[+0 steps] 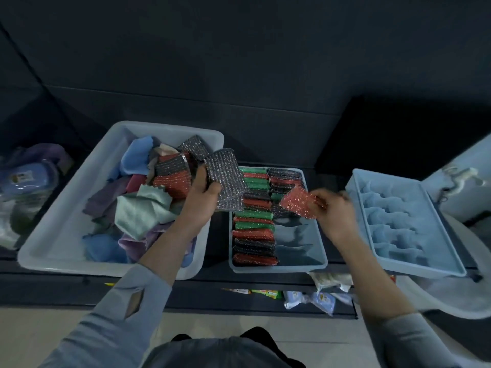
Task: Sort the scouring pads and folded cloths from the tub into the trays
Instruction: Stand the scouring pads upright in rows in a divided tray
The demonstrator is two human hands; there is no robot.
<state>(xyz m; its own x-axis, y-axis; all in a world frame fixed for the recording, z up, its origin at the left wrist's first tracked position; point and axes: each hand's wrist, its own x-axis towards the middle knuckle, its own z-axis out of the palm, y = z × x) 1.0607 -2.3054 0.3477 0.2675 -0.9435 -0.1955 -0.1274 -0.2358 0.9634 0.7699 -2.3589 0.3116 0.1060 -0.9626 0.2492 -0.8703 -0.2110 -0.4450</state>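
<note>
A big pale tub (pixel 66 205) on the left holds loose cloths (pixel 143 208) in blue, green and purple, plus several scouring pads (pixel 170 171). My left hand (pixel 203 191) grips a stack of grey glittery pads (pixel 228 179) over the tub's right rim. My right hand (pixel 334 208) pinches a red glittery pad (pixel 299 201) above the middle tray (pixel 316 261), whose left column is packed with red, green and dark pads on edge. Its right column is part filled at the far end. A second blue tray (pixel 398 221) on the right shows only bare dividers.
Bagged goods (pixel 24 179) lie at the far left beside the tub. Small packets (pixel 308 298) sit on a lower shelf under the trays. A white bag (pixel 462 176) stands at the far right. A dark wall closes off the back.
</note>
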